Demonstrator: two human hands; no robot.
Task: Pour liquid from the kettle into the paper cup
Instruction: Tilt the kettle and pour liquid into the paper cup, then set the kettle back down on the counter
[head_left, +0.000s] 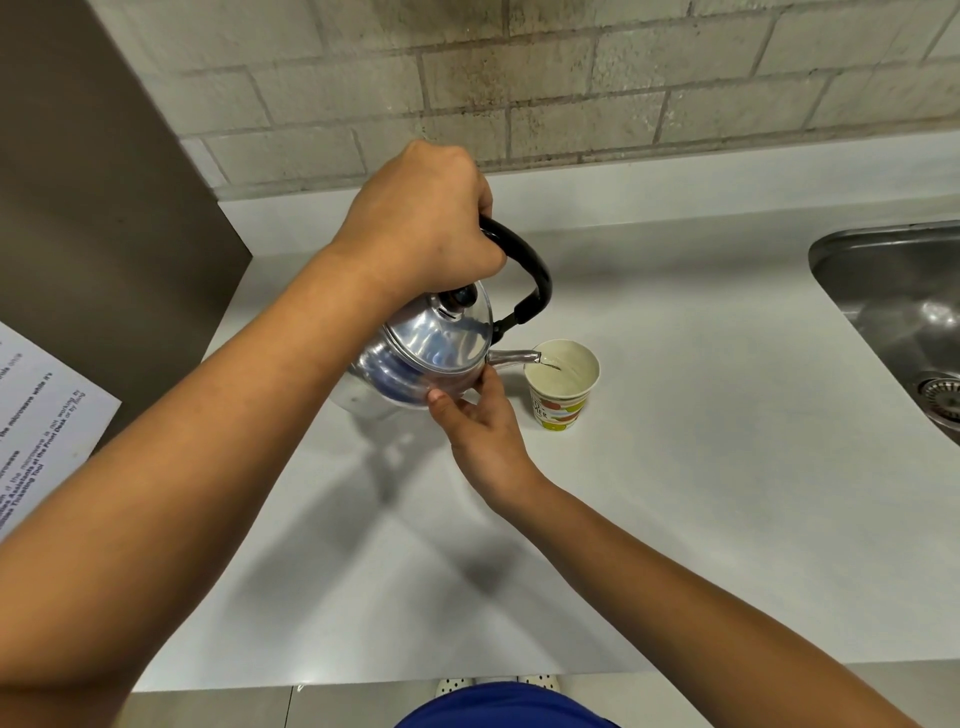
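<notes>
A shiny metal kettle (421, 358) with a black handle is tilted to the right above the white counter. Its spout reaches over the rim of a paper cup (562, 387), and a thin stream of liquid runs into the cup. My left hand (421, 223) is closed around the black handle from above. My right hand (480, 426) touches the kettle's lower front side with its fingertips, just left of the cup. The cup stands upright on the counter and has coloured print on its side.
A steel sink (898, 322) is set into the counter (675, 493) at the right. A brown panel (93, 234) with a printed paper notice (36, 415) stands at the left. A tiled wall (571, 88) runs along the back.
</notes>
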